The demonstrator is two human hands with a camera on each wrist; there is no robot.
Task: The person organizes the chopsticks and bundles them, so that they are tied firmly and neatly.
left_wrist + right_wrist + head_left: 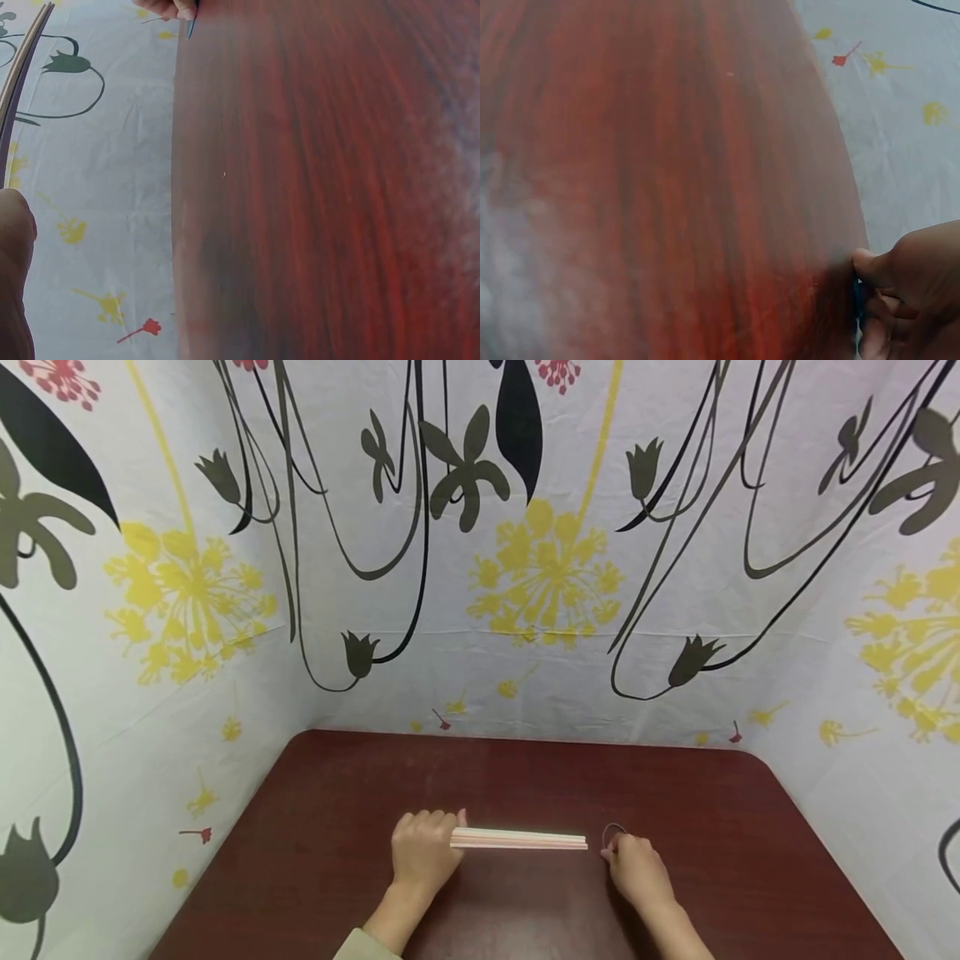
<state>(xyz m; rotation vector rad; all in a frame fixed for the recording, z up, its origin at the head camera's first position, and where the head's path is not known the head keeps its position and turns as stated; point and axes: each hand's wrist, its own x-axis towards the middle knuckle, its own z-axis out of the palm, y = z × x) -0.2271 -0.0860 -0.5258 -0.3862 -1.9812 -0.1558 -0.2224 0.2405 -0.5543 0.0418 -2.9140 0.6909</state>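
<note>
My left hand (424,853) grips one end of a bundle of pale, slim chopsticks (519,839), which points level to the right in the head view. At the edge of the left wrist view, the chopsticks (22,75) rise above my left thumb (15,232). Just past their free end, my right hand (642,870) pinches a thin, dark rubber band (613,825) that stands up as a small loop. The band is apart from the chopsticks. In the right wrist view, a bluish bit of the band (858,300) shows between thumb and fingers of the right hand (922,292).
Both hands are over a glossy dark red-brown wooden table (525,785) with rounded far corners. White cloth (450,593) printed with yellow flowers and dark stems hangs behind the table and along both sides.
</note>
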